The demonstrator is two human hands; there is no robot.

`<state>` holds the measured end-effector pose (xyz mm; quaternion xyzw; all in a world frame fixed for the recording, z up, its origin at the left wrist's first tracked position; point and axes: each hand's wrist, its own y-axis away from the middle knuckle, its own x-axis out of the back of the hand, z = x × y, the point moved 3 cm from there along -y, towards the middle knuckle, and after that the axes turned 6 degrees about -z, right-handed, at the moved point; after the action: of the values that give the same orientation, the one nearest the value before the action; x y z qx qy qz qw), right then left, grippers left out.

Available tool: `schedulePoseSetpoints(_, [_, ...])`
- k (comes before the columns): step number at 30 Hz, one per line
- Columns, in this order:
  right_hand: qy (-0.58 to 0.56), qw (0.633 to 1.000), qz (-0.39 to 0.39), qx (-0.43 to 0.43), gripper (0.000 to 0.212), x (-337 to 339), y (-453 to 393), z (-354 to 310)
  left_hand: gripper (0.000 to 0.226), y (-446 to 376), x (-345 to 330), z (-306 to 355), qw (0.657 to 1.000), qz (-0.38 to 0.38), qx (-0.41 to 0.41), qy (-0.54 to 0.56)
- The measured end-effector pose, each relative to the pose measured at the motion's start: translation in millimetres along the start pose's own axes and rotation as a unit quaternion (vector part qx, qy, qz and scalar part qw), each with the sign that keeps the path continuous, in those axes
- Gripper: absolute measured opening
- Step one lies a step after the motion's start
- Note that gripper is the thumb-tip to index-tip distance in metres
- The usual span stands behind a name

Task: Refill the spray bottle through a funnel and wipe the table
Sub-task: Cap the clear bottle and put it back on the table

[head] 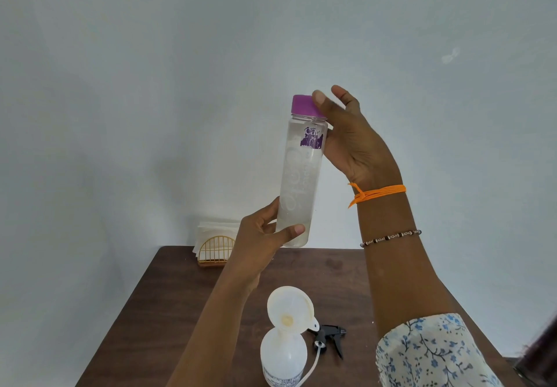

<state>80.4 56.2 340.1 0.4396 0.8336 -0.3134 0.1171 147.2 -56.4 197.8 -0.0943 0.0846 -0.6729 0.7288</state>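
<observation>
I hold a tall clear water bottle with a purple cap up in front of the wall, tilted slightly. My left hand grips its lower end, thumb across the front. My right hand is at the top, thumb and fingers curled round the cap. Below, on the dark wooden table, stands the white spray bottle with a cream funnel set in its neck. The black trigger sprayer head with its white tube lies on the table just right of the bottle.
A gold wire holder with white napkins stands at the table's far left corner against the wall. The table's left edge runs diagonally toward me. My right forearm with a floral sleeve hangs over the table's right side.
</observation>
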Motion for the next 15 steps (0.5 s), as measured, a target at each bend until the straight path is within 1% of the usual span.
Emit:
schedulePoseSetpoints(4, [-0.075, 0.997, -0.008, -0.032, 0.031, 4.2, -3.7, -0.4, 0.052, -0.4, -0.5, 0.0, 1.0, 0.0, -0.002, 0.004])
schedulePoseSetpoints(6, [-0.091, 0.995, 0.002, -0.036, 0.03, 2.5, -3.6, -0.3, 0.051, -0.7, -0.2, -0.2, 1.0, -0.001, -0.005, 0.006])
schedulePoseSetpoints(8, [-0.052, 0.998, 0.014, -0.026, 0.032, 2.3, -3.8, -0.7, 0.051, -1.1, 0.1, -0.7, 1.0, -0.003, -0.007, 0.007])
schedulePoseSetpoints(11, [0.024, 0.999, 0.027, -0.008, 0.043, -0.9, -1.1, 0.1, 0.053, -0.9, 0.8, -0.6, 1.0, -0.003, -0.016, 0.006])
schedulePoseSetpoints(13, [0.026, 0.999, 0.021, -0.006, 0.047, -2.2, 1.1, 0.8, 0.052, -0.9, 1.1, -0.6, 1.0, -0.004, -0.017, 0.001])
schedulePoseSetpoints(15, [-0.003, 1.0, 0.016, -0.007, 0.045, -2.9, 2.1, 0.9, 0.052, -1.1, 1.2, -1.3, 1.0, -0.004, -0.015, 0.001])
